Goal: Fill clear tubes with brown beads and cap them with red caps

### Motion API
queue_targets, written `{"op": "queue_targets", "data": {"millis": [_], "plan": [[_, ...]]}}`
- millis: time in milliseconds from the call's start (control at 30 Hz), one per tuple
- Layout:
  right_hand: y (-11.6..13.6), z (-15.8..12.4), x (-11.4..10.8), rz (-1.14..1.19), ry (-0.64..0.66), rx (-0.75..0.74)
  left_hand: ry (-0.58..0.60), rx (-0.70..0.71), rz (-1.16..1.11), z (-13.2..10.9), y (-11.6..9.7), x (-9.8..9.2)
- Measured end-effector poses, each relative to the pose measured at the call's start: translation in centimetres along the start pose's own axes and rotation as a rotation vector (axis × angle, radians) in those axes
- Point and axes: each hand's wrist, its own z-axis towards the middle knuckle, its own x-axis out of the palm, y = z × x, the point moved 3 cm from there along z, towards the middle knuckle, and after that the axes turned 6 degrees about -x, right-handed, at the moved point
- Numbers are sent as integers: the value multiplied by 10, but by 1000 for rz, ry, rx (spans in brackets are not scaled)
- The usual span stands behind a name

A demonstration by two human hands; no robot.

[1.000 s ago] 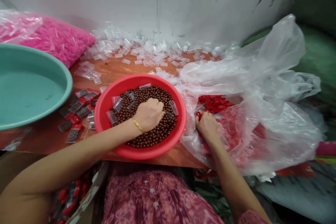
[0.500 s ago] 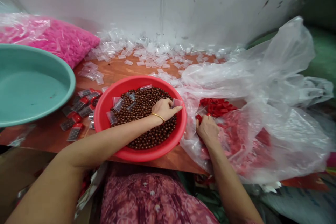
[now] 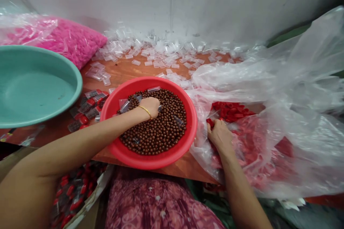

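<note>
A red bowl [image 3: 118, 150] full of small brown balls [image 3: 158, 132] sits on the wooden table in front of me. My left hand [image 3: 151, 106] lies in the bowl, fingers curled round a small clear tube half buried in the balls. More clear tubes [image 3: 125, 106] lie among the balls. My right hand [image 3: 219, 134] rests at the mouth of a clear plastic bag [image 3: 271, 86] of red caps [image 3: 231, 111], fingers pinched on a red cap.
A teal basin [image 3: 34, 89] stands at the left, a pink-filled bag [image 3: 72, 43] behind it. Filled tubes with red caps [image 3: 86, 109] lie between basin and bowl. Empty clear tubes [image 3: 156, 55] are strewn along the wall. A box of capped tubes [image 3: 72, 196] sits below the table edge.
My left hand reached to the bowl's right rim for a clear tube, then drew back to the middle of the balls. My right hand stayed at the bag of caps.
</note>
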Motion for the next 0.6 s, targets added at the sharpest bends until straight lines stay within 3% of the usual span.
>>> {"op": "queue_targets", "data": {"millis": [167, 367, 467, 600], "plan": [[-1, 1, 0, 47, 11, 27, -44, 8, -172, 33, -22, 14], [-8, 2, 5, 191, 3, 72, -71, 47, -462, 47, -6, 31], [-18, 1, 11, 361, -52, 159, -52, 130, -837, 40, 5, 34], [-29, 0, 22, 725, -253, 197, 36, 224, -1367, 24, 17, 31]]}}
